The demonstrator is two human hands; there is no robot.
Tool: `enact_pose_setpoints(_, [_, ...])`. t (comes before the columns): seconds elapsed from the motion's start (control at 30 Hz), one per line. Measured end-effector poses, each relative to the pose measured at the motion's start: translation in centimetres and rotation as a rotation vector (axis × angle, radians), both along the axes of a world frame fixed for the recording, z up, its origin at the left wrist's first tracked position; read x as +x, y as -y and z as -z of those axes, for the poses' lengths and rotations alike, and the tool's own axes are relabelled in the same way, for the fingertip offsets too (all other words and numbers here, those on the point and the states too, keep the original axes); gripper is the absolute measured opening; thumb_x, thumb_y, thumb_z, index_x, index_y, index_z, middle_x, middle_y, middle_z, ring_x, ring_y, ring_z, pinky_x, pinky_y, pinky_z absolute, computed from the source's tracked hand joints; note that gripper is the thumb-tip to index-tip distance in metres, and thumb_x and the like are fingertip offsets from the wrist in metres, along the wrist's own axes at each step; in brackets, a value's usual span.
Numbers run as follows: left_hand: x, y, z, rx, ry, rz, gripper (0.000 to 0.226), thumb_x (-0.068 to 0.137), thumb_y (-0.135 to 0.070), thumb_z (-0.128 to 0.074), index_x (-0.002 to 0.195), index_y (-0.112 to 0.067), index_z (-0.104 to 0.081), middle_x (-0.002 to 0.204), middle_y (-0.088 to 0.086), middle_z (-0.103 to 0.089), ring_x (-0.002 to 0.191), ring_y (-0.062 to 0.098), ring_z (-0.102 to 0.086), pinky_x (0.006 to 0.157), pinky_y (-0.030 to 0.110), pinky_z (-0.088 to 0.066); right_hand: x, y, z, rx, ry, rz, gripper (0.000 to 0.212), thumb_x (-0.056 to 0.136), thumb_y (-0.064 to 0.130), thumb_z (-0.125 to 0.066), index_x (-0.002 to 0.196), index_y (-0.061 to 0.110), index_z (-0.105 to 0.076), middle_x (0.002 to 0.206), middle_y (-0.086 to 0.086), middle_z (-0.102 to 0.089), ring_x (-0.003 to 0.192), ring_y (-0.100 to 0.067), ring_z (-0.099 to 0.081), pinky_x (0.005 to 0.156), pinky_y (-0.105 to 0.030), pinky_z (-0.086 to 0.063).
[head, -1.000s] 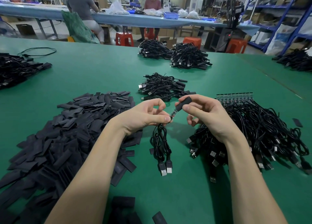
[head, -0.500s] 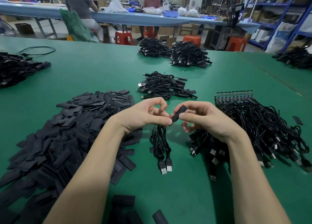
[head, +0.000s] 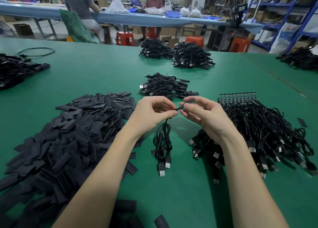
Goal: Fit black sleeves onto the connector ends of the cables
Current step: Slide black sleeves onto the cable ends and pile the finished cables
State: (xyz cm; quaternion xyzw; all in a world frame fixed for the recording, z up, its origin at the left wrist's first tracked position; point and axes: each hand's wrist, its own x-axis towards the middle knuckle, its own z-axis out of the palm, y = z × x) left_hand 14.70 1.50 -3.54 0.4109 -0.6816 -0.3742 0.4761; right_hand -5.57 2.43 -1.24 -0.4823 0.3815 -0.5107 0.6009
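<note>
Above the green table, my left hand pinches a cable near its end while my right hand grips the black sleeve over it. Loose sleeves lie piled left, cable bundles right, finished cables beyond.

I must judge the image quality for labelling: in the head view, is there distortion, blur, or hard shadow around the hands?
Head view: wide-angle bending curves the far bench and shelves; the left hand, right hand and sleeve are fairly sharp; the cables at the right edge smear; a soft shadow lies on the table under the hands; no strong glare.
</note>
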Motion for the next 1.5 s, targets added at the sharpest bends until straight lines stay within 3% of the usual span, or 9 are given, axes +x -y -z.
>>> enact_pose_setpoints(0.33, [-0.5, -0.3, -0.1, -0.036, -0.072, -0.008, 0.009, 0.081, -0.012, -0.083, 0.088, -0.019, -0.082, 0.083, 0.002, -0.078, 0.078, 0.018, -0.075, 0.078, 0.026, -0.059, 0.2, 0.3, 0.1, 0.061, 0.054, 0.037, 0.009, 0.087, 0.002, -0.073, 0.097, 0.001, -0.072, 0.091, -0.012, -0.076, 0.078, -0.015, -0.072, 0.073, -0.018, -0.057])
enact_pose_setpoints(0.5, [-0.2, -0.4, -0.3, 0.006, -0.103, 0.049, 0.009, 0.08, -0.008, -0.084, 0.087, -0.012, -0.081, 0.08, 0.01, -0.077, 0.074, 0.018, -0.073, 0.076, 0.024, -0.058, 0.2, 0.1, 0.0, 0.046, 0.022, -0.013, 0.024, 0.073, 0.016, -0.081, 0.092, 0.004, -0.075, 0.091, -0.012, -0.075, 0.079, -0.015, -0.07, 0.075, -0.019, -0.057])
enact_pose_setpoints(0.67, [0.0, -0.4, -0.4, 0.027, -0.139, 0.084, 0.011, 0.077, -0.006, -0.084, 0.084, -0.015, -0.081, 0.081, 0.013, -0.077, 0.073, 0.018, -0.073, 0.074, 0.022, -0.058, 0.1, 0.0, 0.0, 0.026, 0.004, -0.045, 0.025, 0.072, 0.016, -0.081, 0.093, 0.005, -0.075, 0.097, -0.016, -0.075, 0.077, -0.015, -0.07, 0.075, -0.02, -0.057])
enact_pose_setpoints(0.9, [-0.1, -0.5, -0.5, 0.043, -0.189, 0.12, 0.015, 0.078, -0.003, -0.083, 0.084, -0.016, -0.079, 0.079, 0.005, -0.077, 0.069, 0.015, -0.072, 0.071, 0.019, -0.055, 0.1, 0.0, 0.0, 0.004, -0.053, -0.058, 0.03, 0.073, 0.017, -0.08, 0.099, 0.003, -0.073, 0.099, -0.021, -0.074, 0.075, -0.015, -0.069, 0.076, -0.021, -0.058])
enact_pose_setpoints(1.03, [-0.2, -0.5, -0.6, 0.104, -0.222, 0.11, 0.022, 0.079, -0.007, -0.084, 0.085, -0.02, -0.067, 0.076, 0.01, -0.076, 0.069, 0.019, -0.072, 0.075, 0.024, -0.056, 0.1, -0.2, -0.1, 0.009, -0.03, -0.073, 0.029, 0.072, 0.017, -0.08, 0.097, 0.004, -0.074, 0.096, -0.019, -0.074, 0.073, -0.015, -0.068, 0.074, -0.021, -0.057])
enact_pose_setpoints(1.23, [-0.1, -0.6, -0.9, 0.083, -0.176, 0.113, 0.022, 0.078, -0.008, -0.085, 0.078, -0.025, -0.071, 0.072, 0.005, -0.075, 0.07, 0.015, -0.073, 0.074, 0.02, -0.055, 0.2, -0.2, 0.0, 0.007, -0.045, -0.131, 0.026, 0.07, 0.021, -0.083, 0.092, 0.008, -0.077, 0.09, -0.017, -0.074, 0.072, -0.015, -0.068, 0.073, -0.021, -0.057])
enact_pose_setpoints(1.33, [-0.3, -0.7, -0.8, 0.084, -0.194, 0.114, 0.018, 0.077, -0.007, -0.084, 0.081, -0.019, -0.07, 0.072, 0.004, -0.075, 0.069, 0.015, -0.073, 0.073, 0.019, -0.054, 0.5, -0.2, 0.1, 0.0, -0.071, -0.101, 0.024, 0.071, 0.025, -0.083, 0.09, 0.011, -0.078, 0.086, -0.011, -0.074, 0.072, -0.015, -0.067, 0.073, -0.021, -0.056])
enact_pose_setpoints(1.5, [-0.5, -0.6, -0.9, 0.082, -0.22, 0.103, 0.016, 0.08, -0.003, -0.08, 0.087, -0.011, -0.069, 0.079, 0.006, -0.075, 0.074, 0.018, -0.074, 0.076, 0.02, -0.054, 1.3, 0.1, 0.6, -0.073, -0.044, 0.035, 0.031, 0.089, 0.015, -0.076, 0.119, 0.017, -0.069, 0.099, -0.013, -0.078, 0.084, -0.024, -0.074, 0.077, -0.028, -0.059])
